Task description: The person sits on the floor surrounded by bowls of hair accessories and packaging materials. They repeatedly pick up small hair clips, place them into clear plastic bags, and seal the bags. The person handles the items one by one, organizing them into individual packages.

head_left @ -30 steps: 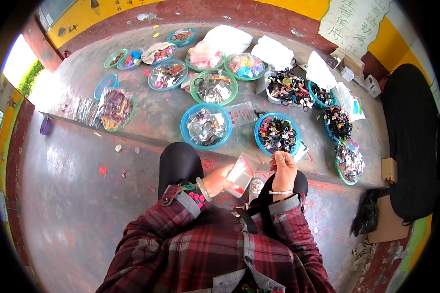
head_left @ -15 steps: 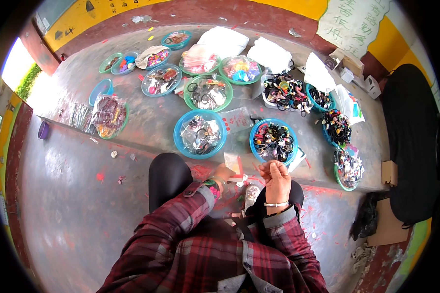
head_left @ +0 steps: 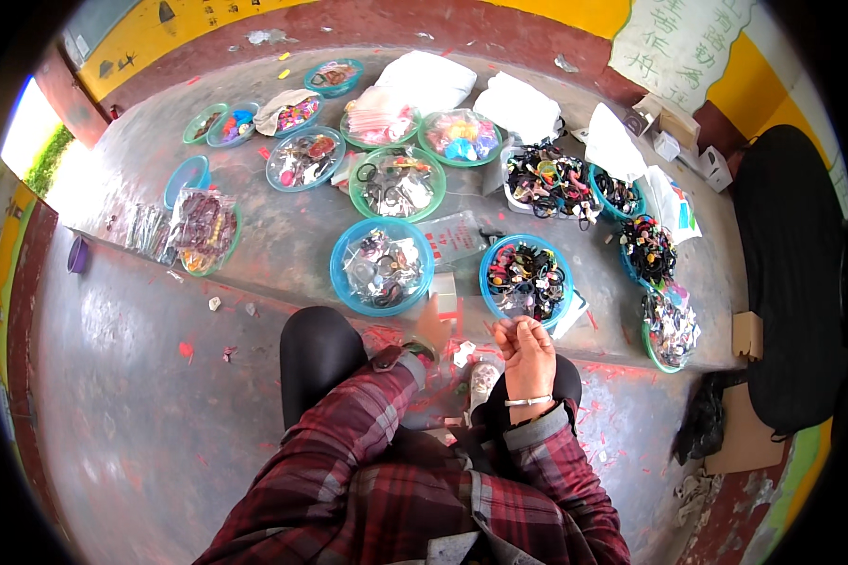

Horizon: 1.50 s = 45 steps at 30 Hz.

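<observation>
My left hand (head_left: 432, 327), smeared by motion, reaches forward above my knee. At its fingertips is a small pale card with a red lower part (head_left: 443, 296), close to the right rim of a blue basin (head_left: 334, 273) of small clear packets. My right hand (head_left: 530, 360), with a bangle at the wrist, is closed in a pinch; whatever is between its fingertips is too small to make out. Just beyond it stands another blue basin (head_left: 569, 282), filled with dark and coloured hair ties (head_left: 526, 275).
Several more basins of small goods cover the raised concrete ledge, including a green basin (head_left: 442, 188) of packets. White sacks (head_left: 428, 79) lie behind them. A long black case (head_left: 790, 273) leans at the right. Red scraps litter the floor.
My left hand has moved slightly forward, and the card with it, toward the packet basin's edge. My right hand stays pinched in nearly the same place. The view has shifted slightly.
</observation>
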### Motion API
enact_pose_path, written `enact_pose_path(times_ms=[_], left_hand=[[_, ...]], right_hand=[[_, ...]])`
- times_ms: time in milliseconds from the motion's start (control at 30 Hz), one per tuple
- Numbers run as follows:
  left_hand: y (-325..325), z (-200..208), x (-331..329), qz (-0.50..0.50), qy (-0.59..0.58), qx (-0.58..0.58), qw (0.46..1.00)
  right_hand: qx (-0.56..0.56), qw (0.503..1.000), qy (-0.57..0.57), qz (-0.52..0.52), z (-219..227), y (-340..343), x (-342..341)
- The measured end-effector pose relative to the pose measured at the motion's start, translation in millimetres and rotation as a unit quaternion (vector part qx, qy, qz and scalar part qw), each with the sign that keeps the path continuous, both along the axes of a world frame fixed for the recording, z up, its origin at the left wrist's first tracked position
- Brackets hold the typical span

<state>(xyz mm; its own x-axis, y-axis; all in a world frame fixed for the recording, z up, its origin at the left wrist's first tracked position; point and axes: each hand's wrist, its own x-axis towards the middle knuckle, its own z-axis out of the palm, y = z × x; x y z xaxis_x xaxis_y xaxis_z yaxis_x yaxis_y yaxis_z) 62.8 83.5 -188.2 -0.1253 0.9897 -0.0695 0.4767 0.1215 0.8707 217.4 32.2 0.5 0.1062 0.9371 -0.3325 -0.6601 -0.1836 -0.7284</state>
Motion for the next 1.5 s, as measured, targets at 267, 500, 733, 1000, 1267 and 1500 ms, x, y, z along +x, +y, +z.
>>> enact_pose_path(times_ms=[267, 500, 733, 1000, 1267, 1500], left_hand=[[-20, 81, 0, -0.064, -0.272, -0.14, 0.95], [-65, 194, -24, -0.122, -0.673, -0.173, 0.709], [-81, 202, -51, -0.093, -0.545, -0.13, 0.823], [-80, 182, -53, -0.117, -0.441, -0.091, 0.885], [-80, 172, -45, -0.144, -0.338, -0.021, 0.93], [-81, 181, -41, -0.127, -0.396, -0.019, 0.909]], right_hand=[[0.07, 0.997, -0.001, -0.021, 4, -4, -4], [0.369, 0.786, -0.493, 0.052, 23, -26, -20], [0.454, 0.676, -0.569, 0.115, 24, -36, -28], [0.062, 0.964, -0.145, 0.213, 20, -20, -15], [0.05, 0.924, -0.192, 0.326, -2, -22, -15], [0.088, 0.888, -0.297, 0.341, -11, -22, -15]])
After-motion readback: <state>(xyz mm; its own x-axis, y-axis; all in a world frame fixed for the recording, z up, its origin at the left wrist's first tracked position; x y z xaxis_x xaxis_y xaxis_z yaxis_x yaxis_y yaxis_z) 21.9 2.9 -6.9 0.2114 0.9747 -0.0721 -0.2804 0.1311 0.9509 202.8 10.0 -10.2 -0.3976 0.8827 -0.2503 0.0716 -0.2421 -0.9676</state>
